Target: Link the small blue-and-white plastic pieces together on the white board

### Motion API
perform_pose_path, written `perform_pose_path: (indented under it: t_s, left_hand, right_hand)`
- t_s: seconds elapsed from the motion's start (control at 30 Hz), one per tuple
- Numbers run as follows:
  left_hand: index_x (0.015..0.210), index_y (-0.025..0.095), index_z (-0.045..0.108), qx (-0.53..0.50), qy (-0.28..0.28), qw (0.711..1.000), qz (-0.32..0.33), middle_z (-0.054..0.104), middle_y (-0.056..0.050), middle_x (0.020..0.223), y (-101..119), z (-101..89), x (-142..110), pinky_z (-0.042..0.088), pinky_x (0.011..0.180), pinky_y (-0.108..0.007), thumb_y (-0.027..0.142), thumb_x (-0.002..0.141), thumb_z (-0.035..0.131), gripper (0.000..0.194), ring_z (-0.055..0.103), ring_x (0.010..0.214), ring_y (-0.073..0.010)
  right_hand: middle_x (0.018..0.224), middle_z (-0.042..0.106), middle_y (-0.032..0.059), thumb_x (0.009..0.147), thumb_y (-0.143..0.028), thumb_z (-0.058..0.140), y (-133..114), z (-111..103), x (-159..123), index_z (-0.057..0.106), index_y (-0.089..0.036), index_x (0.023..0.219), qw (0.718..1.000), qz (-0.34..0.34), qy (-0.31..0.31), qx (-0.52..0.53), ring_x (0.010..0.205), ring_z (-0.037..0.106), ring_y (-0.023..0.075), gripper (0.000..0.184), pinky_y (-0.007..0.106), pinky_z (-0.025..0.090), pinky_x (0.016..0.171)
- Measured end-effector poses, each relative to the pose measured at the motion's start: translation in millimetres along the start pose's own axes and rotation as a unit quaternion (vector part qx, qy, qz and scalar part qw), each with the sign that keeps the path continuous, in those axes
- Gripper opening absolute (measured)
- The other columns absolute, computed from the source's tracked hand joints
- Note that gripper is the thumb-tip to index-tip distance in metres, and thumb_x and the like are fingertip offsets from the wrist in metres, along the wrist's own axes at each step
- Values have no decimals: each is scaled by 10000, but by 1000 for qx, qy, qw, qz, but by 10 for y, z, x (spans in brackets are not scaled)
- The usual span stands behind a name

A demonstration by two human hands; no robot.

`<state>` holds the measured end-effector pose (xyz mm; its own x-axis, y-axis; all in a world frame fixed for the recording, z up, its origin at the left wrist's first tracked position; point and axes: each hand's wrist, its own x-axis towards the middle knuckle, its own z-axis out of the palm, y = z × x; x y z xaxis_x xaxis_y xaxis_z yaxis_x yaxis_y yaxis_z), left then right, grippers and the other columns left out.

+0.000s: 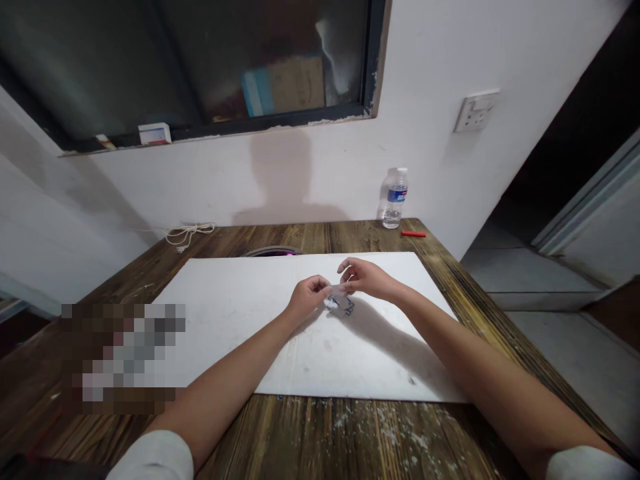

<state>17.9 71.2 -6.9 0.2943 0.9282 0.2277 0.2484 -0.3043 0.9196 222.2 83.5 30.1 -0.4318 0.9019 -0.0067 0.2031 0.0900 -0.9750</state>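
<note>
Over the white board [240,320], my left hand [310,293] pinches one edge of a small, see-through piece that looks like a plastic bag [340,305]. Dark blue marks or bits show at its lower right; I cannot make out which. My right hand [364,276] has its thumb and a fingertip at the upper edge of the same bag, while its upper fingers curl apart above. The bag hangs low between both hands, close to the board. Part of its top edge is hidden by my fingertips.
The board lies on a dark wooden table [300,440] with pale specks near its front. A water bottle [395,200] and a red stick-like item [413,234] stand at the back right. A white cord [190,230] lies back left; a round dark object [273,251] sits behind the board.
</note>
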Motion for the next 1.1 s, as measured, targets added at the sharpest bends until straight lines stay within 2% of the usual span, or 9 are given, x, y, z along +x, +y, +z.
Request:
perform_pose_path:
  t_s: [0.1,0.2,0.33,0.43,0.47,0.6,0.8,1.1]
  left_hand:
    - [742,171,598,14,-31,999,4,607,6,707,4,12,-10,439,645,-263,297,790,625,138,555,678,-135]
    - [734,181,599,87,-42,995,24,607,1,730,34,26,-27,444,664,-278,227,772,590,59,554,711,-148]
    - [719,202,607,205,-51,976,61,615,-15,769,67,44,-36,456,749,-329,190,765,588,51,552,803,-187]
    - [738,207,602,256,-59,962,80,617,-31,796,68,55,-37,459,787,-360,215,783,609,47,542,865,-217]
    - [777,207,611,265,-56,959,83,621,-37,836,65,57,-37,463,798,-368,222,783,621,20,540,890,-224]
    - [936,214,625,266,-36,960,83,618,-50,990,47,57,-39,474,865,-394,219,794,632,142,539,982,-234]
    - [948,213,628,247,-31,965,80,620,-52,1002,47,50,-38,484,886,-395,197,820,604,131,552,991,-226]
    - [919,217,628,219,-18,974,60,617,-52,1016,69,53,-38,505,876,-373,185,834,579,104,581,1002,-216]
  right_hand:
    - [725,662,0,811,-277,695,-30,-115,3,566,-184,888,996,9,33,-88,630,656,137,177,250,497,611]
    - [846,698,26,812,-254,702,-21,-219,-3,646,-185,878,962,11,49,-270,729,657,149,112,242,468,649]
    - [1046,681,77,721,-257,799,22,-248,-15,724,-198,992,890,23,17,-455,964,640,228,288,269,464,783]
    - [1147,638,115,675,-308,841,57,-199,-3,731,-201,1069,860,50,1,-507,1094,595,293,423,290,462,843]
    - [1161,632,122,676,-315,841,68,-183,5,730,-199,1081,857,59,-5,-513,1110,586,301,435,292,461,851]
    - [1160,627,140,710,-317,816,119,-162,39,731,-181,1062,853,60,-31,-517,1072,606,291,387,293,462,859]
    - [1173,608,129,700,-314,831,134,-210,21,654,-196,1187,859,46,-13,-509,1115,564,292,532,315,458,886]
    - [1199,592,142,737,-274,793,139,-241,25,690,-179,1119,865,58,-24,-497,1116,569,280,406,301,456,897]
